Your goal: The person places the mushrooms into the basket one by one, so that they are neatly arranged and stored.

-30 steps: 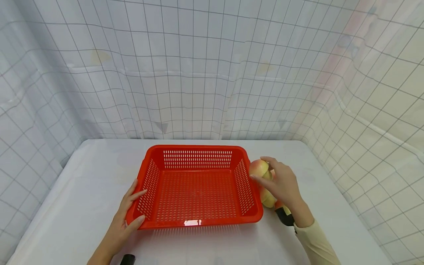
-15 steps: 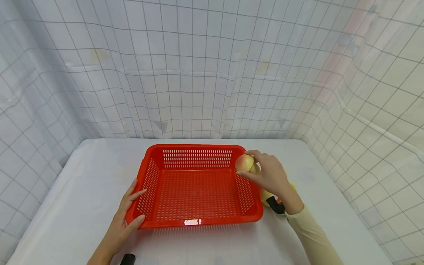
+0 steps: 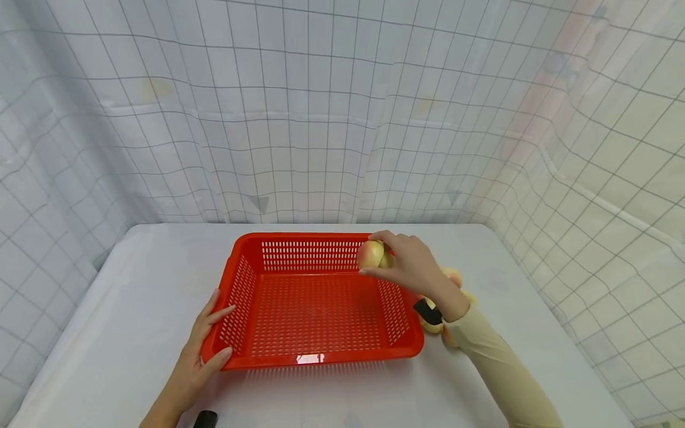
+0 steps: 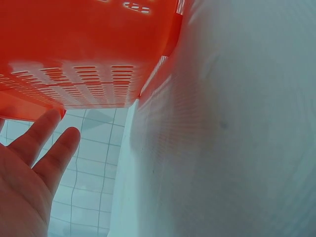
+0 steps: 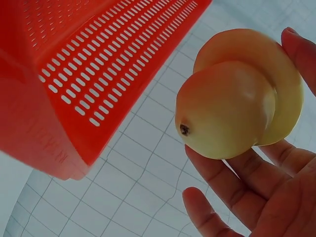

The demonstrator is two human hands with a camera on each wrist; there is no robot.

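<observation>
A red slotted plastic basket (image 3: 321, 361) sits on the white table. My left hand (image 3: 192, 353) rests on its left side, thumb and one finger over the rim; in the left wrist view straight, spread fingers (image 4: 63, 150) lie at the basket. My right hand (image 3: 412, 261) holds two yellow-and-red apples over the basket's far right corner. The front apple (image 5: 222, 111) shows a dark spot and partly hides the rear apple (image 5: 284, 113). Its fingers support them from one side and a fingertip touches the other.
Several more yellow-and-red fruits (image 3: 453, 276) lie right of the basket, partly behind my right forearm. A black band (image 3: 428, 312) is at my right wrist, and a black piece (image 3: 206, 419) beside my left. Grid-patterned white curtains (image 3: 321, 148) enclose the table.
My right hand has moved left with the apples, from beside the basket's right rim to over its far right corner. The left hand and the basket stay in place.
</observation>
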